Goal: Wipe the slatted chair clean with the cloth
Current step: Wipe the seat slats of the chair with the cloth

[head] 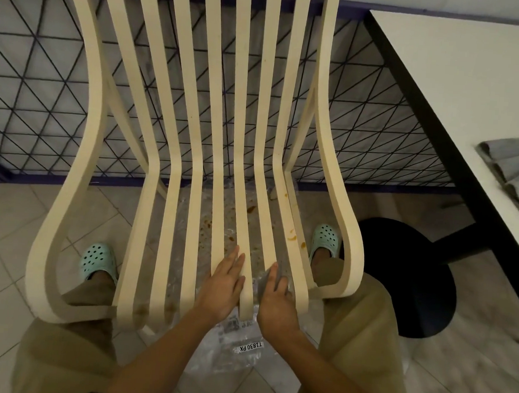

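Head view: left hand (225,282) lies flat, fingers straight, on a front slat of the slatted chair (209,71); right hand (276,297) reaches between neighbouring slats, grip unclear. Grey cloth (515,169) lies on the table (457,71), well apart

The left hand (225,281) lies flat, fingers straight, on a front seat slat of the cream slatted chair (95,110), the right hand (276,299) just beside it at the next slat, grip unclear, orange-brown stains (292,234) nearby and the grey cloth (514,178) apart on the white table (442,70)
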